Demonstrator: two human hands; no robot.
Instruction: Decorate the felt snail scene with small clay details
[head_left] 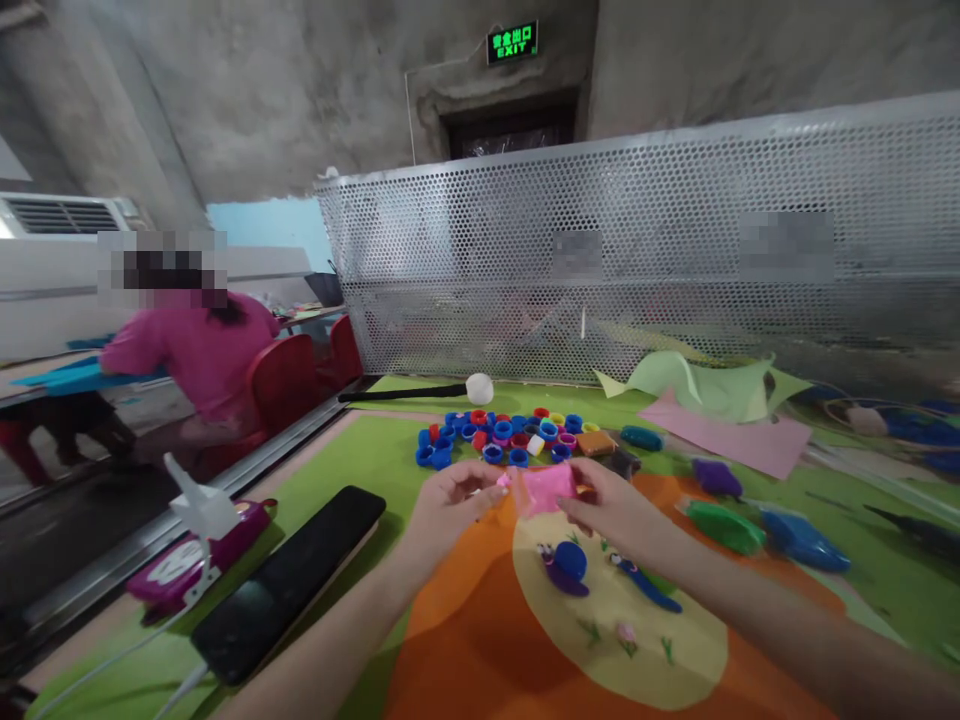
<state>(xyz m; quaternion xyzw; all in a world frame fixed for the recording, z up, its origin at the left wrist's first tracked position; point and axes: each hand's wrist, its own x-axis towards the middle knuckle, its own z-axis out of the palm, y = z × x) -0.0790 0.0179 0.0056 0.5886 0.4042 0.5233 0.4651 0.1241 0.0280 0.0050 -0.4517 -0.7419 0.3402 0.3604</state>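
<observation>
Both of my hands hold a small clear bag of pink modelling clay above the far part of an orange sheet. My left hand pinches its left end, where a bit of pink shows at the fingertips. My right hand grips the right end. Below them, a pale yellow oval on the sheet carries a blue and purple clay snail, a blue clay worm, a small pink flower and green sprigs.
Bottle caps in several colours lie behind my hands. Bagged clay, green and blue, is at right. At left are a black phone and a purple tissue pack. A perforated metal screen stands behind; a person in pink sits left.
</observation>
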